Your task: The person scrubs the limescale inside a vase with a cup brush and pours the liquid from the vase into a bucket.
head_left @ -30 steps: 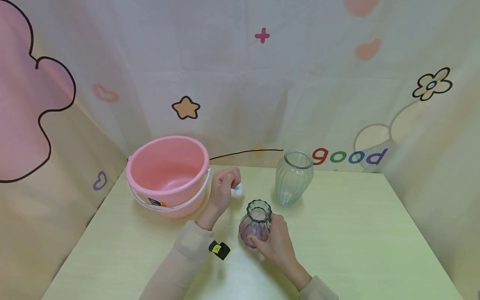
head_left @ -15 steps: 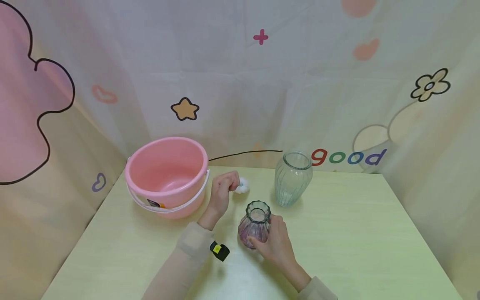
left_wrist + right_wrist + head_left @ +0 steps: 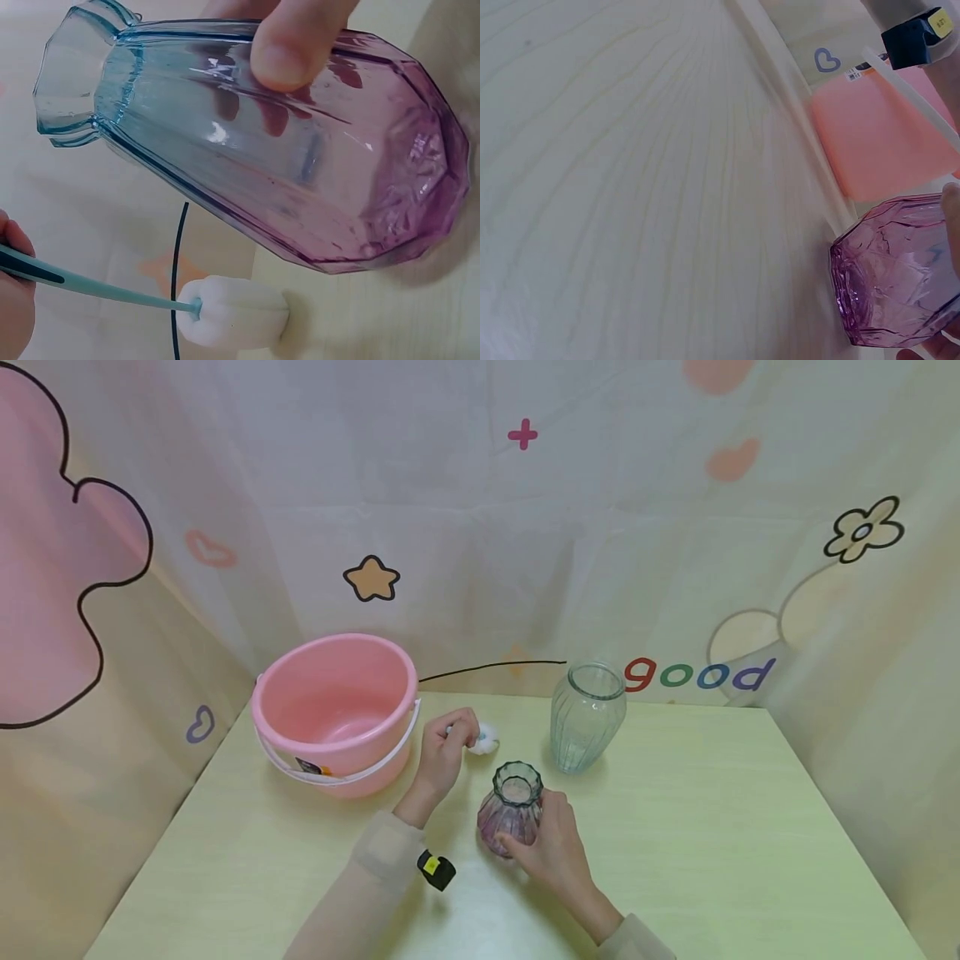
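In the head view my left hand (image 3: 446, 745) is curled round the handle of a sponge bottle brush, whose white head (image 3: 486, 740) pokes out to its right. The left wrist view shows the brush's teal handle (image 3: 112, 289) running from my fingers to the white sponge head (image 3: 234, 311). My right hand (image 3: 557, 843) grips a ribbed glass vase (image 3: 510, 820), teal at the scalloped neck and purple at the base. Its thumb (image 3: 283, 64) presses the near side, with the fingers showing through the glass. The brush head is outside the vase, beyond its mouth in the head view.
A pink bucket (image 3: 375, 768) with a white handle stands at the back left, beside my left hand. Behind the vase, to the right, is a taller clear greenish glass vase (image 3: 587, 722). A printed curtain (image 3: 465, 527) hangs behind the light wooden table (image 3: 720, 827).
The brush head, mostly behind my left hand a second ago, now shows more to its right. My left hand has dropped slightly. The right hand and the vase stay in place.
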Demonstrator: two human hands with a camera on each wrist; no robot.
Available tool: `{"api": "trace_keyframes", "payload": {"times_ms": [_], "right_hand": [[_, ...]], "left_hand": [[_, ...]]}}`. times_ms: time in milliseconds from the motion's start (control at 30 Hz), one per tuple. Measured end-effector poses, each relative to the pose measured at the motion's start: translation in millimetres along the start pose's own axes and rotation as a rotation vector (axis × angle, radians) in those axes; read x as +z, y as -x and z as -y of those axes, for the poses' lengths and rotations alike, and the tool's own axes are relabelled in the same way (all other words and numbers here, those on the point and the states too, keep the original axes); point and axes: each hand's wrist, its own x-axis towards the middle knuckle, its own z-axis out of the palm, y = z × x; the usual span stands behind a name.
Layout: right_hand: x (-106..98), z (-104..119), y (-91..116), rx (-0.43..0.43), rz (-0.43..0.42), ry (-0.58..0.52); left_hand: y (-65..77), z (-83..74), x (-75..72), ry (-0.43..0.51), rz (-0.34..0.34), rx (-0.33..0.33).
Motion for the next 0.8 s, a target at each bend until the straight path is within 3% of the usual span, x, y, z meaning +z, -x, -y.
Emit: {"api": "trace_keyframes", "payload": {"times_ms": [67, 333, 433, 633, 800], "right_hand": [[0.1, 0.1, 0.1, 0.001, 0.001, -0.001], [0.1, -0.1, 0.1, 0.013, 0.010, 0.000], [0.4, -0.3, 0.1, 0.015, 0.011, -0.003], [0.6, -1.1, 0.1, 0.010, 0.007, -0.002], [0.8, -1.2, 0.1, 0.014, 0.015, -0.002]], "left_hand": [[1.8, -2.8, -1.0, -0.050, -0.003, -0.032], [14.5, 13.1, -8.8, -0.308, -0.055, -0.172], [18.7, 11.3, -11.7, -0.368, -0.048, -0.165], [26.9, 6.0, -16.8, -0.516, -0.003, -0.072], [39.6, 2.6, -22.3, -0.702, -0.026, -0.088]]}}
